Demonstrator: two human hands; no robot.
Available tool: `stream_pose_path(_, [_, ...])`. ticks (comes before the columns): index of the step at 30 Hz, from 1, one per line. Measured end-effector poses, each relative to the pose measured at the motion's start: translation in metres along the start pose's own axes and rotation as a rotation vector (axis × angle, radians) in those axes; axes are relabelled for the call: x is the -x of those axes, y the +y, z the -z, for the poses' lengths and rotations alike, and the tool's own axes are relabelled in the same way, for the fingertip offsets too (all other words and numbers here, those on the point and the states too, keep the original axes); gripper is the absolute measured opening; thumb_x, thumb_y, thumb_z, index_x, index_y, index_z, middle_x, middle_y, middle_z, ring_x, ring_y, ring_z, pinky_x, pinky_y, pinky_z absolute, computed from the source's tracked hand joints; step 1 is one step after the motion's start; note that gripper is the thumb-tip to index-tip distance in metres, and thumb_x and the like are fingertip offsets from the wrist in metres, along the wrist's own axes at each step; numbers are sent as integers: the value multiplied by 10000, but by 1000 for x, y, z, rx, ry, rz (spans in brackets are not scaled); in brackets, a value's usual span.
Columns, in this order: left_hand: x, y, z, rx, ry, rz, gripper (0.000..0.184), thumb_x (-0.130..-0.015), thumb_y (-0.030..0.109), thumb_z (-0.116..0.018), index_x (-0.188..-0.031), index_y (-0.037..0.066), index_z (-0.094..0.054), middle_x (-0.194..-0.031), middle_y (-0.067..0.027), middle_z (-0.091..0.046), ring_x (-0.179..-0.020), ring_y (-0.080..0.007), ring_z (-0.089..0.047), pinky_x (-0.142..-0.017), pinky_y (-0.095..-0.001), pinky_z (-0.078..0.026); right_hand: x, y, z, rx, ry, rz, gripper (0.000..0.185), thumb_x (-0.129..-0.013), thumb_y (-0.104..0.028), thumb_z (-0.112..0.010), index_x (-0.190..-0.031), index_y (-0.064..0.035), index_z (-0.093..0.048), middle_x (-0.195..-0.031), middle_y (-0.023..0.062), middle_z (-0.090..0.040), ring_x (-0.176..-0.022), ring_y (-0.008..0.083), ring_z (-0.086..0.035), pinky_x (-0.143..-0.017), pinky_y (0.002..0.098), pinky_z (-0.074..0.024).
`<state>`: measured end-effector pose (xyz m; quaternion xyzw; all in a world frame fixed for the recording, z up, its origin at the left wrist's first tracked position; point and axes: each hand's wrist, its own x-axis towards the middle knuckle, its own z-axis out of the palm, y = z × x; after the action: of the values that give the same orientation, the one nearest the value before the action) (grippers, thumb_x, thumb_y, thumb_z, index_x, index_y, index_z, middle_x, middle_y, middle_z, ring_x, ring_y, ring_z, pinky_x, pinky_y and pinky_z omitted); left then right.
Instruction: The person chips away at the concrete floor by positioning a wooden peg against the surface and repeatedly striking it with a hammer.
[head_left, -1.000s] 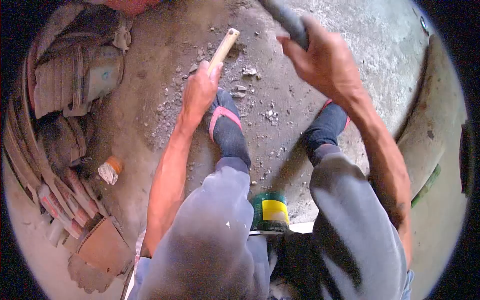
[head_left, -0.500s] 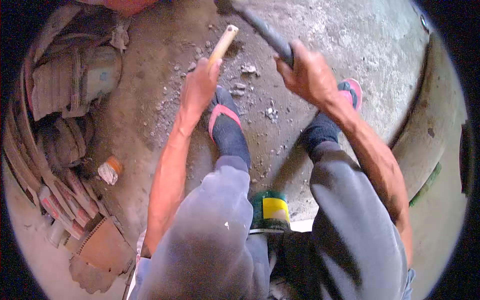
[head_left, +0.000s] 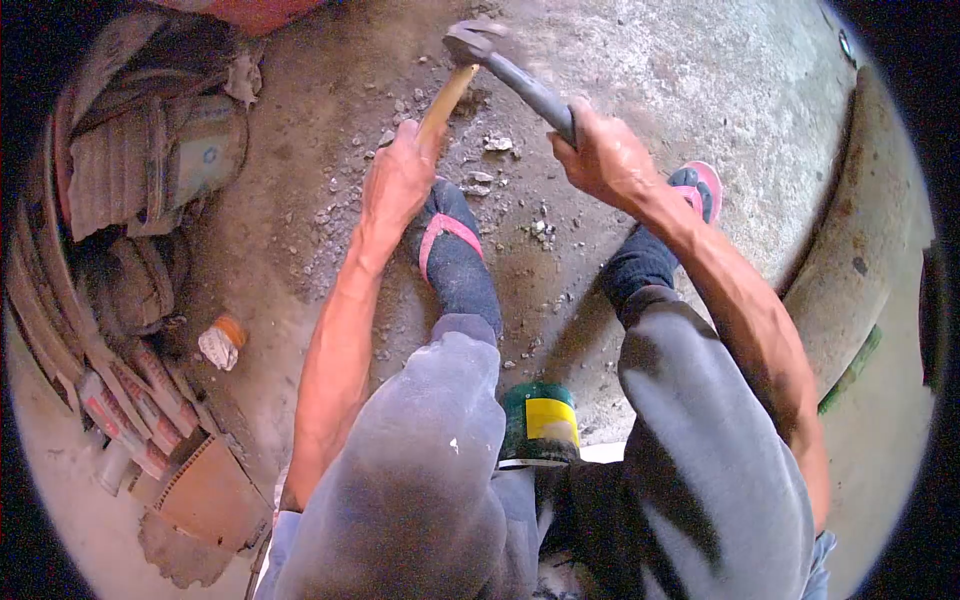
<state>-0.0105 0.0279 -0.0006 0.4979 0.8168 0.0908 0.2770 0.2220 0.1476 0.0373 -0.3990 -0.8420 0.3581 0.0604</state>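
My left hand (head_left: 402,172) is wrapped round a pale yellow-tan handle (head_left: 445,106) that slants up and to the right over the concrete floor. My right hand (head_left: 607,157) grips the dark handle of a claw hammer (head_left: 530,90). The hammer's head (head_left: 468,42) is at the top end of the yellow-tan handle; whether they touch I cannot tell. What lies at the handle's lower end is hidden by my left hand. Grey rubble (head_left: 498,144) is scattered on the floor between my feet and around the left one.
A green can with a yellow label (head_left: 550,418) stands between my legs. To the left lie stacked sacks (head_left: 120,175), a brown cardboard piece (head_left: 210,495) and an orange-and-white object (head_left: 222,342). A long pale curved object (head_left: 855,235) lies at the right.
My right hand has come down and to the left with the hammer, whose head is now in view at the handle's top. My left hand keeps its hold, almost unmoved. My right foot has shifted.
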Motion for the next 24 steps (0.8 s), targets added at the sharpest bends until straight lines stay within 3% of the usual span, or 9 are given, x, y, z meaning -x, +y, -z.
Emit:
stream_pose_path(4, [5,2,1,-8,-9,-18,408,-1000,416,-479,-1017,14,-548,-832,-324,-643,-839,-525,-619,-685,-593,-476,8,-3,23,-28,80,11,290,-887,-268,-682,-902,-13,-546,-638,242,-583,-581,405,-617,-558,481,-469])
stream_pose_path(9, [0,11,8,5,-18,9,418,-1001,415,-474,-1022,4,-546,-829,-328,-643,-837,-522,-623,-693,-589,-480,-18,-80,105,-250,280,94,242,-924,-233,-661,-914,-11,-564,-596,74,-523,-523,169,-538,-479,335,-425])
stream_pose_path(12, [0,12,9,24,-50,50,417,-1004,417,-471,-1025,7,-542,-817,-325,-644,-821,-525,-624,-676,-591,-481,-28,-87,89,-259,601,234,224,-932,-217,-654,-895,-17,-561,-606,30,-524,-528,120,-521,-465,302,-407])
stream_pose_path(14, [1,2,2,41,-27,12,417,-1006,419,-467,-1016,9,-539,-811,-327,-643,-815,-527,-623,-669,-593,-480,-28,-63,68,-120,668,390,209,-922,-247,-668,-859,-58,-602,-609,88,-571,-537,173,-581,-497,352,-437])
stream_pose_path(15, [1,0,1,50,-17,-4,416,-1007,420,-465,-1012,10,-538,-809,-327,-642,-812,-528,-623,-665,-594,-480,-19,-46,44,-242,621,203,195,-922,-238,-667,-876,-63,-595,-638,58,-602,-548,163,-585,-506,339,-451])
stream_pose_path(16, [2,-2,0,41,-17,-2,415,-1007,421,-465,-1009,13,-536,-809,-326,-642,-813,-527,-623,-666,-595,-478,-11,-27,18,-301,507,102,268,-837,-174,-679,-1014,-29,-541,-704,251,-617,-661,453,-637,-559,488,-510])
stream_pose_path(18, [3,1,1,23,-14,-1,411,-1007,422,-465,-1003,17,-533,-811,-324,-642,-816,-526,-623,-667,-596,-476,1,10,-4,7,124,49,255,-841,-161,-653,-1024,-29,-534,-701,255,-619,-633,469,-626,-568,525,-504])
stream_pose_path(21, [4,0,-4,50,8,35,392,-1011,416,-470,-984,36,-562,-800,-280,-625,-769,-499,-613,-620,-557,-458,9,11,2,6,101,43,237,-844,-169,-638,-1008,-34,-533,-701,254,-621,-643,470,-629,-576,550,-498])
stream_pose_path(24, [6,-2,-9,61,45,-9,403,-1015,418,-458,-978,31,-564,-800,-281,-626,-784,-498,-615,-626,-556,-462,-7,-35,51,-62,273,116,246,-897,-253,-671,-892,-27,-573,-576,147,-558,-518,258,-610,-493,402,-464])
